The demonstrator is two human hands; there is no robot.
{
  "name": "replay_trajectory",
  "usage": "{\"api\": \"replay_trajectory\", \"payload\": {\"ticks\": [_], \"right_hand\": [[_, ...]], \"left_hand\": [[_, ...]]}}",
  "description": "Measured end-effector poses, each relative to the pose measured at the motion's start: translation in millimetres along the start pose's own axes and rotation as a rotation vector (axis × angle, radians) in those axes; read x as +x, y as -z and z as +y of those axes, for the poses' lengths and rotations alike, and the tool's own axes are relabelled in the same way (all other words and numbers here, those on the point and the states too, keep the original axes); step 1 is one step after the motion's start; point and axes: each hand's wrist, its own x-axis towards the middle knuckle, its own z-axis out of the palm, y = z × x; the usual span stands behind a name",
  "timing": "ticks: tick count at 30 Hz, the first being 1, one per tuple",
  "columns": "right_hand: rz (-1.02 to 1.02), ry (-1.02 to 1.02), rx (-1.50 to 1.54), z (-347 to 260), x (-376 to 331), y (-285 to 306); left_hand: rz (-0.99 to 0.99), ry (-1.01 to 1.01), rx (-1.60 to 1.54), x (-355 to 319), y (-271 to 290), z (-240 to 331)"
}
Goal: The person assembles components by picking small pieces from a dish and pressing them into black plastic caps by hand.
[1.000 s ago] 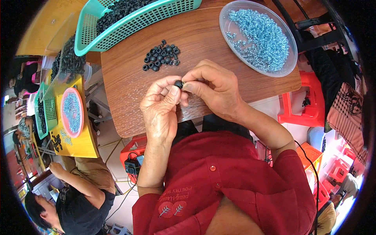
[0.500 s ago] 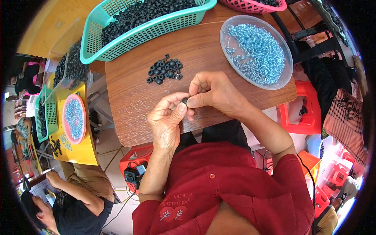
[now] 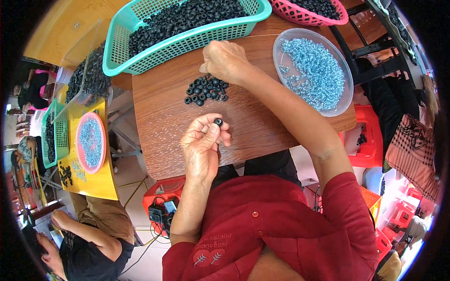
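Note:
Between the thumb and fingers of my left hand (image 3: 201,145) is a small round black cap (image 3: 218,122) with a hollow opening facing up. My right hand (image 3: 226,61) reaches over the far edge of a small pile of black caps (image 3: 204,92) on the brown table. Its fingers are curled and closed; their tips are mostly hidden, so what they hold, if anything, does not show. Beyond it a turquoise basket (image 3: 187,45) is filled with the same black pieces. To the right of my right forearm, a clear round tub (image 3: 349,91) holds many small translucent blue pieces.
A pink basket (image 3: 323,21) of black pieces stands at the far right. On the left, a yellow table (image 3: 101,180) bears a pink dish (image 3: 78,140) of blue pieces; a person (image 3: 93,234) sits beside it. A red stool (image 3: 368,136) stands right of my table.
My right hand has left my left hand and moved forward to the pile of black caps. My left hand still holds its black cap, its opening now showing. The view has shifted slightly.

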Motion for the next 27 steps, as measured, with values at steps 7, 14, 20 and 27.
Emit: {"api": "replay_trajectory", "payload": {"ticks": [7,14,20,27], "right_hand": [[-0.11,0.059,-0.094,5,8,-3],[0.039,0.137,0.068,24,-3,-1],[0.02,0.093,0.18,21,2,-5],[0.06,0.218,-0.154,20,10,-17]], "left_hand": [[0.01,0.015,-0.026,2,2,2],[-0.007,0.017,-0.052,4,2,2],[0.001,0.02,-0.028,3,0,1],[0.005,0.023,-0.043,2,1,2]]}}
